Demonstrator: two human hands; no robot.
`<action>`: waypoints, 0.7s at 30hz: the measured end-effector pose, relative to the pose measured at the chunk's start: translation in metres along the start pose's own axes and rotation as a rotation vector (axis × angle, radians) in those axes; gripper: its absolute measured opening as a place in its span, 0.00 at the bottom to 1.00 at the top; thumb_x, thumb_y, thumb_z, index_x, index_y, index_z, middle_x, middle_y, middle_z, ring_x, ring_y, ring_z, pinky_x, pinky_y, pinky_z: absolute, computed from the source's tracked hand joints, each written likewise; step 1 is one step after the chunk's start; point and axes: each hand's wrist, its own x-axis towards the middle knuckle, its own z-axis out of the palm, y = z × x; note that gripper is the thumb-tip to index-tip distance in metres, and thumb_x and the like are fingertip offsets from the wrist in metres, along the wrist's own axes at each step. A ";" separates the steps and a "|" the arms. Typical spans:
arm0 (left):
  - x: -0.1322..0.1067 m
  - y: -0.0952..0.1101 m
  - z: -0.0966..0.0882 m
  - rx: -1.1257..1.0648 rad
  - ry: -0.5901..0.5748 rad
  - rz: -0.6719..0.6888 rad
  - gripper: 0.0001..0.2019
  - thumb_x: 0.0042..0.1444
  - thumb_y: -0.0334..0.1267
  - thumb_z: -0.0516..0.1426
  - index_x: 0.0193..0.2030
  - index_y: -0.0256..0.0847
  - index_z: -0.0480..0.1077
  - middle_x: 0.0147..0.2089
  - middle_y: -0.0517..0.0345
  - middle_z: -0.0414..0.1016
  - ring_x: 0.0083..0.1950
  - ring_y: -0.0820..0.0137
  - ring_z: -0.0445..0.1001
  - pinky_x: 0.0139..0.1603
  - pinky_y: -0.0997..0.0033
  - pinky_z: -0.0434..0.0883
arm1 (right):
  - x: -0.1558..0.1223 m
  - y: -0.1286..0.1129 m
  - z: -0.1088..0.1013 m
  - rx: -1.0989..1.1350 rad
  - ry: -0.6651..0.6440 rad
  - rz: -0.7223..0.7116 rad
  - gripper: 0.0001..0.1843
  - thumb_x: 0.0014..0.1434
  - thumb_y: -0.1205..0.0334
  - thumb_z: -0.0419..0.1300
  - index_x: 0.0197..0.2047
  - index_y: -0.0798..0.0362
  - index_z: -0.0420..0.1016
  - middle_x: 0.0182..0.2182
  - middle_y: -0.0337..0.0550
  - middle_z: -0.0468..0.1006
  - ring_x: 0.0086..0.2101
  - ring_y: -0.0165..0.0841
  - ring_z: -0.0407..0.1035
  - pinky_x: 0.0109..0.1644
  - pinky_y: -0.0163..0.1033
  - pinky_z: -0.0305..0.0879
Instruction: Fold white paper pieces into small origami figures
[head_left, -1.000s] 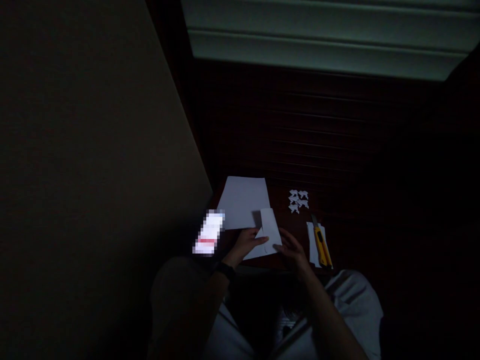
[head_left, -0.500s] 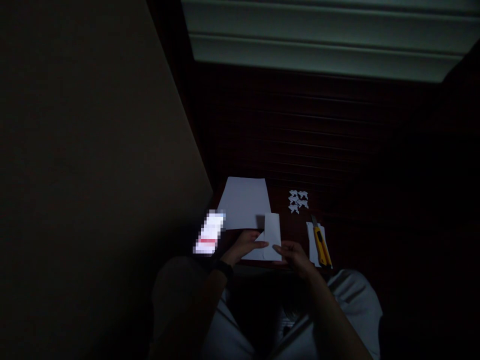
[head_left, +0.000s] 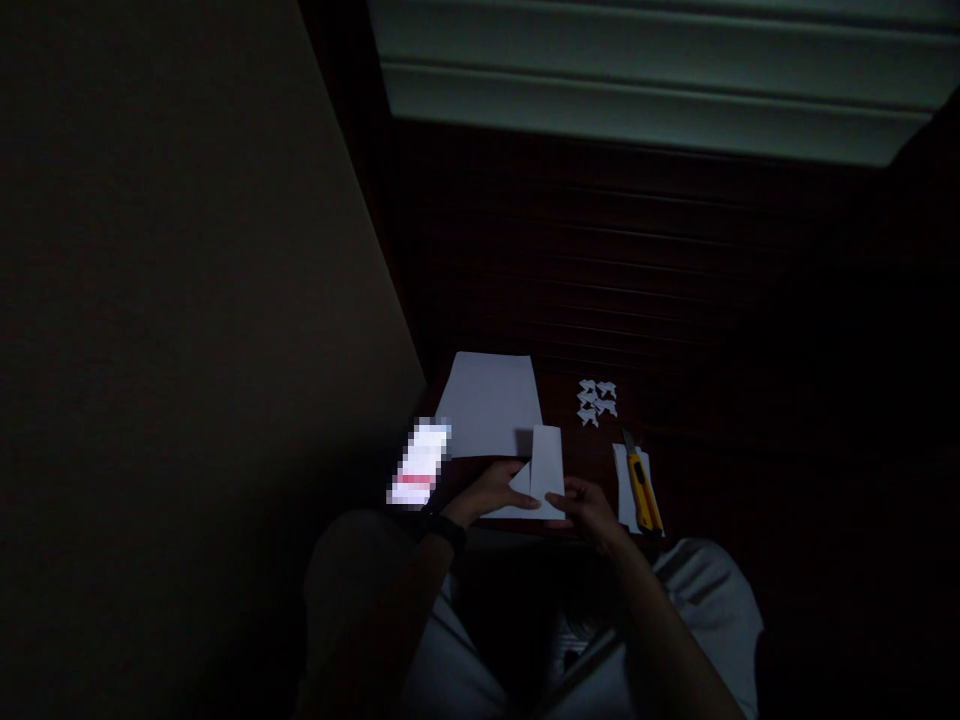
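Observation:
In dim light, a narrow strip of white paper (head_left: 546, 462) with a folded corner lies at the near edge of a small dark table (head_left: 577, 440). My left hand (head_left: 491, 490) pinches its lower left fold. My right hand (head_left: 592, 508) presses its fingertips on the strip's lower right edge. Both hands touch the same paper. A dark band sits on my left wrist (head_left: 444, 527).
A larger white sheet (head_left: 489, 402) lies behind the strip. Several small folded paper pieces (head_left: 596, 401) sit at the back right. A yellow utility knife (head_left: 641, 486) rests on a paper scrap at the right. A lit phone screen (head_left: 418, 463) glows at the left.
The strip has turned from tilted to nearly upright. My right hand slid in from the right edge to the strip's lower end, and my left hand closed on the fold.

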 end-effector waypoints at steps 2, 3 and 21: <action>0.000 0.000 -0.001 0.007 -0.009 0.012 0.27 0.34 0.35 0.66 0.45 0.35 0.69 0.41 0.51 0.74 0.42 0.61 0.71 0.42 0.66 0.66 | 0.000 -0.001 0.001 -0.034 -0.026 0.014 0.27 0.38 0.56 0.68 0.44 0.53 0.70 0.34 0.44 0.77 0.33 0.40 0.72 0.34 0.46 0.71; 0.000 0.000 -0.001 0.011 -0.014 0.015 0.27 0.34 0.35 0.66 0.45 0.35 0.69 0.41 0.52 0.74 0.42 0.62 0.71 0.42 0.66 0.66 | 0.001 -0.002 0.002 -0.046 -0.040 0.017 0.30 0.37 0.56 0.68 0.45 0.52 0.69 0.34 0.44 0.77 0.33 0.40 0.72 0.34 0.47 0.71; -0.027 0.010 0.015 -0.529 0.221 0.017 0.20 0.48 0.45 0.59 0.45 0.32 0.70 0.48 0.42 0.72 0.47 0.60 0.71 0.49 0.59 0.66 | 0.006 0.003 0.009 0.246 0.208 -0.158 0.27 0.38 0.62 0.69 0.44 0.52 0.67 0.38 0.45 0.76 0.38 0.40 0.71 0.39 0.46 0.70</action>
